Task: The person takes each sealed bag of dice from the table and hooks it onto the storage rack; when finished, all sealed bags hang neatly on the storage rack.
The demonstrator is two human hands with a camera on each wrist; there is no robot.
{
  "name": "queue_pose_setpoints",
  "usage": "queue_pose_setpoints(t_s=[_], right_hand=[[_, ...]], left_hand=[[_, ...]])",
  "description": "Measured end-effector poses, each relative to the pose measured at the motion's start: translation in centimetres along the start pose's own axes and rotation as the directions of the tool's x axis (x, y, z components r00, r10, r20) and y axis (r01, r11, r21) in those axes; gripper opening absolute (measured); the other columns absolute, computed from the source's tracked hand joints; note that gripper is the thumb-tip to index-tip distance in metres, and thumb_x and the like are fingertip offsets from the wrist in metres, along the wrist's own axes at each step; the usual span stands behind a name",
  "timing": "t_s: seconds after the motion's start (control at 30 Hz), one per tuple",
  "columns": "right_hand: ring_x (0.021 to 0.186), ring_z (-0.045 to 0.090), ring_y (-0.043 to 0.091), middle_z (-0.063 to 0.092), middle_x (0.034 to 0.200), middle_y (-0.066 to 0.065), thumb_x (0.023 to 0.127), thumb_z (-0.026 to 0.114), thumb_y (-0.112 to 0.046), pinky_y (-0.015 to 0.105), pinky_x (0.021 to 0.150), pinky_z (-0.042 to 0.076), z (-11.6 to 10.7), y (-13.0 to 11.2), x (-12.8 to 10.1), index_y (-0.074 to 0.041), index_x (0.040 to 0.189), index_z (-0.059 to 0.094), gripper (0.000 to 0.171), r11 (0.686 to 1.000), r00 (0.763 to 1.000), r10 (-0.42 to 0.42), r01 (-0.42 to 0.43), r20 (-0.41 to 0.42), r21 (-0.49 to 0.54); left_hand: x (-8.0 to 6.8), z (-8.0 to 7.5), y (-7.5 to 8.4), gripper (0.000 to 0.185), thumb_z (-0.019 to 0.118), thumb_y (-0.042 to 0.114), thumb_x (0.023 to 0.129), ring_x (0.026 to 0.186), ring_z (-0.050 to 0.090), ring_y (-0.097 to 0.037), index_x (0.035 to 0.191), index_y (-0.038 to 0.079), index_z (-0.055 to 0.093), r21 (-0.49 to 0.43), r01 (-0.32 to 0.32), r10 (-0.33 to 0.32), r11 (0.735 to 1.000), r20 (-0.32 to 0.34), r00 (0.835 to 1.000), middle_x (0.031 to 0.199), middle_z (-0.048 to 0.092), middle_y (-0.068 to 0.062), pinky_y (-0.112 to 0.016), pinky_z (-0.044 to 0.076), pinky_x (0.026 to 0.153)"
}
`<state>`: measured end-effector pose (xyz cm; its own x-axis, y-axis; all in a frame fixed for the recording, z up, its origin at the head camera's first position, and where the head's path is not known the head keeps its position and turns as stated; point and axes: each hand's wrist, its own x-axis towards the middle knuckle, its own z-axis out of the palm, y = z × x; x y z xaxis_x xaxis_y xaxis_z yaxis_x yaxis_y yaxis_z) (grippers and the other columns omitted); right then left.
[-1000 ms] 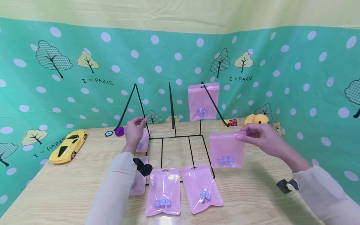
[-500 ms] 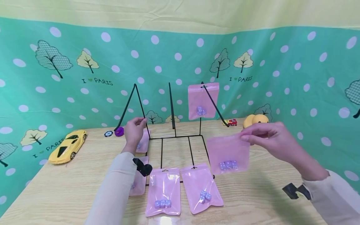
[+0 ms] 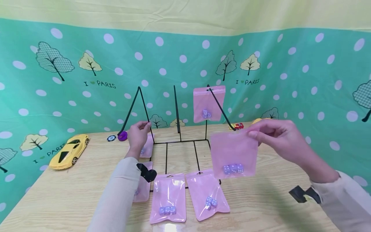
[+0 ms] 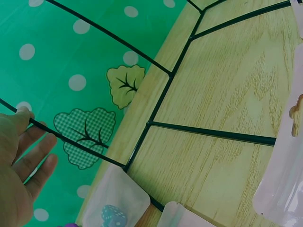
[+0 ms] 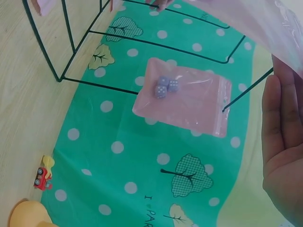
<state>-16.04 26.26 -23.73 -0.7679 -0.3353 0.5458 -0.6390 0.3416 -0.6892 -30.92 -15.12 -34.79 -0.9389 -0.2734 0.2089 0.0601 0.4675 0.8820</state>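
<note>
My right hand [image 3: 279,140] pinches the top edge of a pink zip bag [image 3: 232,148] in the head view. Its dice sit along the bottom, and it hangs in the air right of the black wire rack [image 3: 177,112]. With thumb and fingers, my left hand [image 3: 137,137] holds the rack's left upright; the left wrist view shows the fingers [image 4: 33,163] loosely about the wire. Another pink bag with dice [image 5: 194,101] hangs on the rack's right hook. Two more bags, one in front [image 3: 169,195] and one beside it [image 3: 204,185], lie at the rack's front.
Two further pink bags, one upper [image 3: 148,146] and one lower [image 3: 145,187], lie partly behind my left arm. A yellow toy car [image 3: 69,151] stands at left. A poker chip [image 3: 111,138], a purple object [image 3: 122,136] and a small red toy [image 3: 239,126] are at the back.
My right hand has drawn the held bag slightly right and closer, then lifted it a little. The hanging bag shifted faintly. My left hand keeps its place on the rack.
</note>
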Motion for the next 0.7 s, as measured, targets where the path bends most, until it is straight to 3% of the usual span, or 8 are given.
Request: queue_pose_setpoints(t_s=[0.2,0.43,0.7], right_hand=[[0.062,0.064,0.015,0.073,0.074,0.004,0.095,0.066,0.006,0.023,0.058,0.053,0.3,-0.6,0.6,-0.004,0.102,0.076,0.017,0.997,0.999,0.037,-0.037,0.007,-0.07],[0.062,0.062,0.014,0.069,0.071,0.004,0.097,0.067,-0.001,0.022,0.059,0.052,0.5,0.2,1.2,-0.009,0.101,0.076,0.013,0.994,0.995,0.098,-0.098,-0.011,-0.056],[0.066,0.066,0.019,0.073,0.078,0.007,0.101,0.066,-0.012,0.027,0.06,0.055,0.7,0.8,2.8,-0.003,0.108,0.074,0.015,0.987,0.988,0.156,-0.155,0.0,-0.049]], left_hand=[[0.0,-0.1,0.0,0.032,0.059,0.025,0.105,0.109,0.069,-0.034,0.128,0.003,0.068,0.001,0.014,-0.014,1.0,0.009,1.0,0.121,0.071,-0.02,-0.046,0.05,0.098],[-0.1,-0.2,0.1,0.033,0.059,0.026,0.105,0.11,0.069,-0.034,0.128,0.003,0.067,-0.002,0.015,-0.015,1.0,0.011,1.0,0.121,0.07,-0.02,-0.047,0.05,0.098],[-0.2,-0.2,0.2,0.034,0.059,0.027,0.105,0.11,0.069,-0.034,0.128,0.003,0.067,-0.008,0.019,-0.019,1.0,0.015,1.0,0.121,0.07,-0.02,-0.046,0.05,0.098]])
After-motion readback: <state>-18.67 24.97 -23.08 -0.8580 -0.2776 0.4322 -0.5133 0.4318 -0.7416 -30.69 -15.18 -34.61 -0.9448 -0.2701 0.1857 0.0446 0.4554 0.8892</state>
